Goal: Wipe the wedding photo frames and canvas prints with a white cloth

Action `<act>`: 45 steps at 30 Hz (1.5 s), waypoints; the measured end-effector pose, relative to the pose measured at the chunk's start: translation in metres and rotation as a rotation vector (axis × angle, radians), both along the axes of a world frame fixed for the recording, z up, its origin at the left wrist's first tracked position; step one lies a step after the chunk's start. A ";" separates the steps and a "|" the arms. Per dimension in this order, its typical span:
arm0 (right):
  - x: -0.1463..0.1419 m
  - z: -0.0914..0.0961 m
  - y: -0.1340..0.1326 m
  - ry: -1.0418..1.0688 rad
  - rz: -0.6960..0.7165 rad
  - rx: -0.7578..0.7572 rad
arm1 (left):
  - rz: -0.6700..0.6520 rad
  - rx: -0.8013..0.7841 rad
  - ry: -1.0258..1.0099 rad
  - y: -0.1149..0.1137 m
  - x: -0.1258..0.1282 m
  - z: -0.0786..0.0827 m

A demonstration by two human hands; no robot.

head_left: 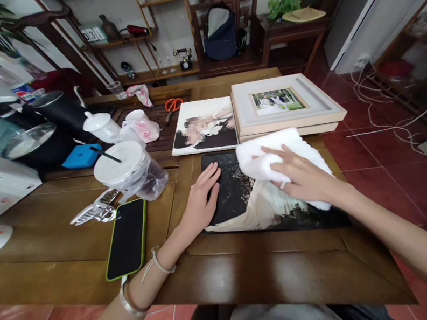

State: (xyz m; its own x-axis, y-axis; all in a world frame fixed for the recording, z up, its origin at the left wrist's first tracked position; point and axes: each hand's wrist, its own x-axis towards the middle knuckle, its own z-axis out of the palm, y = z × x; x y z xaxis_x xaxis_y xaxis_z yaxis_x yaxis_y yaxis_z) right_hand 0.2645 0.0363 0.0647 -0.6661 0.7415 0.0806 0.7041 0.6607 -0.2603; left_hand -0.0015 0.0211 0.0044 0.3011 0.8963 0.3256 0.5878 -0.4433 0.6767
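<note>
A dark wedding-style photo panel (233, 200) with a pale dress pictured on it lies flat on the wooden table in front of me. My left hand (200, 197) rests on its left edge, fingers stretched out and holding nothing. On the right part of the panel, my right hand (296, 172) grips a folded white towel (255, 153) and presses it down. The towel covers the upper right of the panel. Just behind the panel lie a white-edged photo print (210, 137) and, to its right, a stack of pale picture frames (245, 116).
Left of the panel are a phone (126, 240), a hair claw clip (101, 207) and a drink cup (122, 164) with a straw. Orange-handled scissors (172, 107) and a white teapot (101, 125) sit farther back. Loose cables (386, 93) trail over the floor at right.
</note>
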 end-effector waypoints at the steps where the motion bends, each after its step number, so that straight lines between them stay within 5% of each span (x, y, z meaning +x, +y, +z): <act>1: 0.000 -0.001 0.008 -0.005 -0.015 0.018 | 0.001 0.000 -0.001 0.000 0.000 0.000; 7: -0.012 -0.002 0.006 -0.005 -0.033 0.039 | 0.003 -0.012 -0.024 0.000 -0.001 -0.001; 18: -0.035 -0.005 -0.105 0.124 0.238 -0.200 | 0.001 -0.092 -0.147 0.002 -0.003 -0.003; 24: -0.023 0.002 -0.080 0.091 0.215 -0.173 | -0.009 -0.053 -0.111 0.002 -0.003 -0.004; 31: -0.014 0.005 -0.011 0.025 -0.027 -0.044 | 0.000 -0.061 -0.081 0.001 -0.004 -0.005; 35: -0.024 0.000 0.007 0.012 -0.090 0.006 | 0.001 -0.074 -0.085 0.001 -0.004 -0.005; 39: -0.038 0.000 -0.009 -0.003 -0.058 -0.023 | -0.006 -0.062 -0.115 0.001 -0.003 -0.006; 45: -0.053 -0.003 -0.074 0.054 0.172 -0.130 | -0.037 -0.054 -0.154 0.001 -0.005 -0.005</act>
